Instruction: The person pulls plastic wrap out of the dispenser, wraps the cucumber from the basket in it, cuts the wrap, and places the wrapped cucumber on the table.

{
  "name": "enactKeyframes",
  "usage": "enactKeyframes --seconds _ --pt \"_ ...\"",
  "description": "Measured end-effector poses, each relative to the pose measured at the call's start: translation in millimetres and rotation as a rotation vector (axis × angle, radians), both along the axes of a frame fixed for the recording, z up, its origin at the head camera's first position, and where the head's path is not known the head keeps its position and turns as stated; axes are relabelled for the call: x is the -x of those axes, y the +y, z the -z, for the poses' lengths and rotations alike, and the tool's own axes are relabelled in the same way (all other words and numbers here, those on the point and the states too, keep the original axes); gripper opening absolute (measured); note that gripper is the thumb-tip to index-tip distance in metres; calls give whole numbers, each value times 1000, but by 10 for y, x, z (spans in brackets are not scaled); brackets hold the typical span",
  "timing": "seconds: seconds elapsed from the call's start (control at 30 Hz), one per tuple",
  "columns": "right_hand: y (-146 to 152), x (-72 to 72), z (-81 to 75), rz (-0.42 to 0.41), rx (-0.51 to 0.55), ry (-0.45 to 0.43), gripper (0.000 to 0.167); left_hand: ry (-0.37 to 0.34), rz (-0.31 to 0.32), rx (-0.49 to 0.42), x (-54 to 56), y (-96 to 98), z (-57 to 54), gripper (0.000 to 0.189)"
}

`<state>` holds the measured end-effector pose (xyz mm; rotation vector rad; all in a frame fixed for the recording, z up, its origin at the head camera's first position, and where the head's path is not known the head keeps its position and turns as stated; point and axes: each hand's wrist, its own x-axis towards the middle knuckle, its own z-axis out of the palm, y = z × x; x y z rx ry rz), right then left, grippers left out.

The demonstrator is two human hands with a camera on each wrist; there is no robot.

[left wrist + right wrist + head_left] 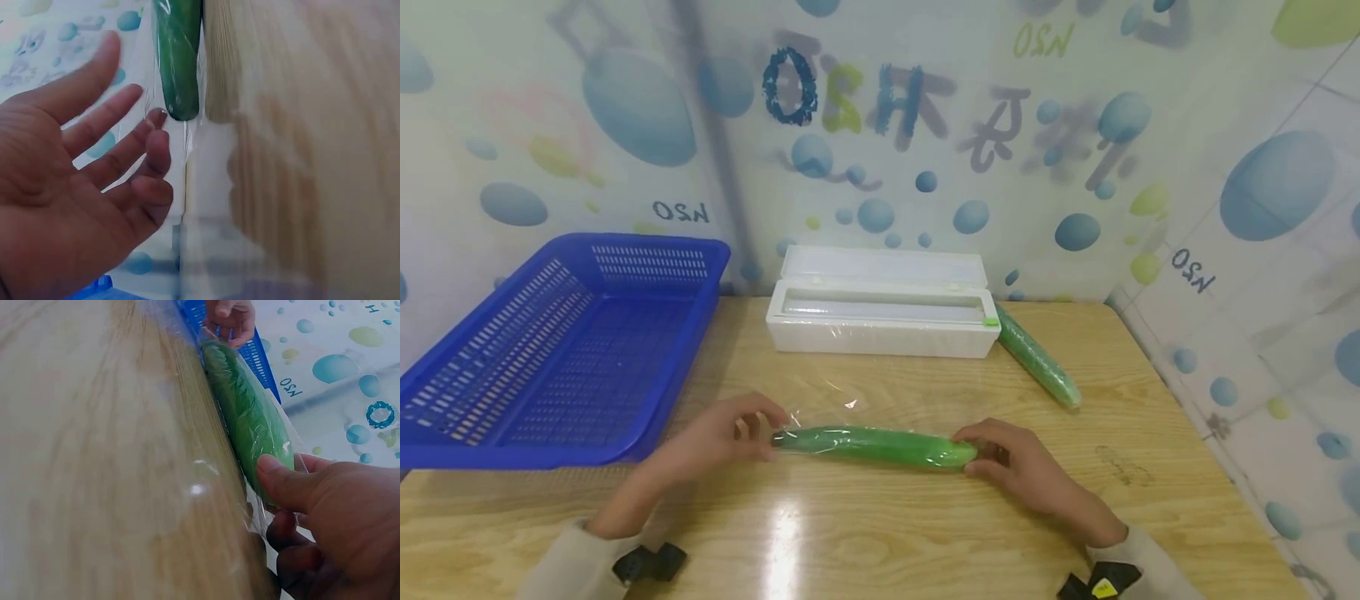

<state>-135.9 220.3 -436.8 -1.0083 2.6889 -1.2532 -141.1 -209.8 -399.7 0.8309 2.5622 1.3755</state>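
Note:
A green cucumber in clear plastic film lies crosswise on the wooden table in front of me. My right hand grips its paler right end; in the right wrist view the thumb presses on the wrapped skin, with fingers curled on the far side. At the darker left end, my left hand is beside the tip. The left wrist view has that hand with its thumb lifted away and fingers loosely bent, fingertips right at the film past the cucumber's end.
Behind the cucumber stands a white film dispenser box with its lid up and a roll inside. Clear film spreads on the table between. A second wrapped cucumber lies right of the box. On the left is a blue perforated basket; a patterned wall backs the table.

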Motion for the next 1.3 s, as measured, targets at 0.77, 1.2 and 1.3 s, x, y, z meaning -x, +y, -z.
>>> enactKeyframes --seconds 0.77,1.2,1.3 --pt "9 -8 -16 109 -48 -43 28 -98 -61 74 12 120 152 24" --pt "-21 9 -4 121 -40 -12 33 -90 -124 -11 29 129 184 22" --pt "-34 20 -7 163 -53 -25 32 -89 -140 -53 39 123 196 24"
